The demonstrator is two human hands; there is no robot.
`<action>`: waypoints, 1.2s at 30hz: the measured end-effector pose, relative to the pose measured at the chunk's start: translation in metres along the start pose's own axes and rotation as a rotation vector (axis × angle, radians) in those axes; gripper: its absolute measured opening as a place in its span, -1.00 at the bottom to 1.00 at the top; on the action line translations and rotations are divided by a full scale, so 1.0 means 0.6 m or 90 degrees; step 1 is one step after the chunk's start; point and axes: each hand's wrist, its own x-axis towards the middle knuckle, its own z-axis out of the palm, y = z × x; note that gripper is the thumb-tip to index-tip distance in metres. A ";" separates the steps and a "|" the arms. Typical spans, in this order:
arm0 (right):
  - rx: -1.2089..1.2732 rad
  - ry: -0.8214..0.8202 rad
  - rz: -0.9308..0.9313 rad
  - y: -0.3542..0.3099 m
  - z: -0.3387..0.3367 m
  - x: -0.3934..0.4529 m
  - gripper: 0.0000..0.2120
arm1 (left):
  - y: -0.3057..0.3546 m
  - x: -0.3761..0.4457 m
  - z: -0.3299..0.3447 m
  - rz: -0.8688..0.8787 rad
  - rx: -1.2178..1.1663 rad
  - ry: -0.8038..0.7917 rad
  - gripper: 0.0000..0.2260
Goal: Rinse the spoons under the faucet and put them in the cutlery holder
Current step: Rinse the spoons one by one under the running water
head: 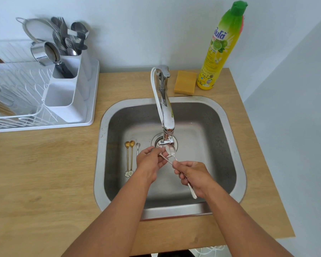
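My right hand grips the handles of silver spoons, whose bowls sit right under the faucet spout over the drain. My left hand pinches at the spoon bowls with its fingertips. Two gold spoons and a small silver spoon lie on the sink floor, left of my hands. The white cutlery holder stands at the left on the dish rack, with forks and spoons in its rear compartment.
A white wire dish rack on a tray fills the left of the wooden counter. A metal strainer cup leans in the holder. A yellow sponge and a dish soap bottle stand behind the sink.
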 end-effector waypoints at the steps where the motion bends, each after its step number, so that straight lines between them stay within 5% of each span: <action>1: -0.009 0.000 -0.004 0.000 0.001 0.000 -0.70 | 0.003 0.001 -0.002 -0.010 -0.004 0.008 -0.80; 4: -0.021 0.000 -0.015 0.003 0.005 0.000 -0.75 | 0.009 0.000 -0.002 -0.047 -0.027 0.039 -0.87; 9: -0.018 0.011 -0.029 0.001 0.005 0.006 -0.78 | 0.008 -0.009 -0.002 -0.075 -0.078 -0.019 -0.64; 17: -0.036 0.029 -0.059 -0.006 -0.001 0.012 -0.80 | -0.023 -0.022 0.016 -0.078 -0.042 -0.049 -0.95; 28: -0.049 0.015 -0.058 -0.001 -0.017 0.007 -0.72 | 0.025 0.002 0.017 -0.174 -0.117 -0.021 -0.80; 36: 0.102 -0.019 0.055 -0.021 -0.014 0.006 -0.72 | -0.008 -0.013 0.001 -0.137 -0.229 -0.237 -0.66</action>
